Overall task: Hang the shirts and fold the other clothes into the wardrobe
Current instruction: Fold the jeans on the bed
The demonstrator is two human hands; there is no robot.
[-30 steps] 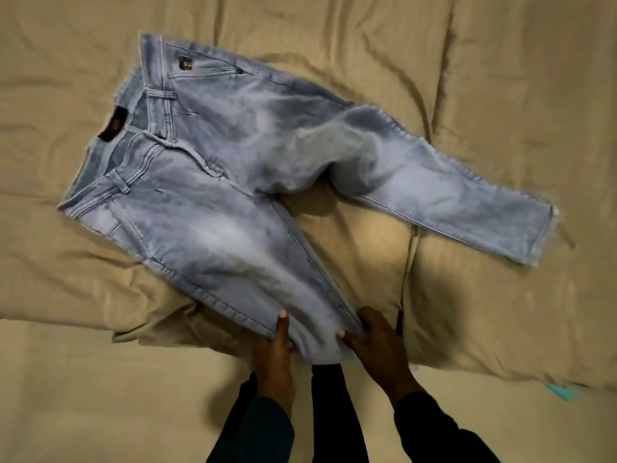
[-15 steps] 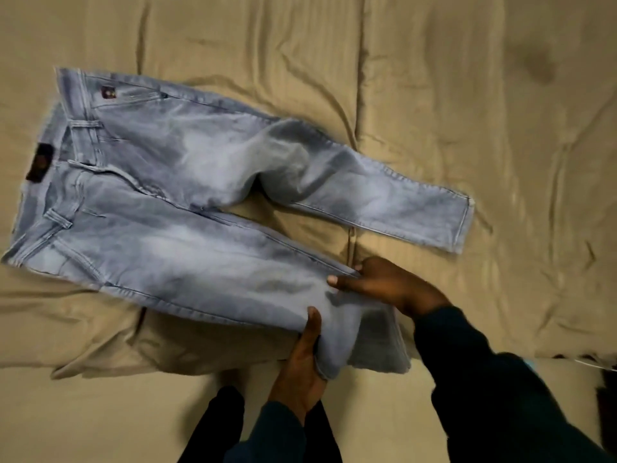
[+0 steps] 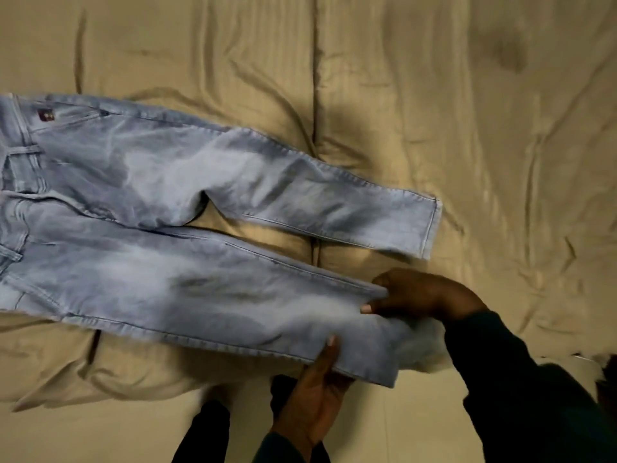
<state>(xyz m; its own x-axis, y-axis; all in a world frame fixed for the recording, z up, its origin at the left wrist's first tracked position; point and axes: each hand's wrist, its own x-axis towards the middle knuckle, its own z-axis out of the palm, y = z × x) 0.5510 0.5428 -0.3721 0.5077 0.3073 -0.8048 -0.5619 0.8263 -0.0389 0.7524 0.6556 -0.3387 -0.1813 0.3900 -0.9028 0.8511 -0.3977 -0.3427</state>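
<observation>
Where jeans (image 3: 173, 235) leg ends, left hand (image 3: 314, 392), right hand (image 3: 424, 295) grip.

One head-worn view, looking steeply down onto the bed

We look from above, facing forward and down, close enough that the tan bedspread (image 3: 434, 95) fills the frame; the jeans (image 3: 167, 202) run off the left edge, and the left hand (image 3: 314, 389) and right hand (image 3: 427, 295) enter from the bottom edge and lower right, nearest the lens. We have no second view to overlap with.
</observation>
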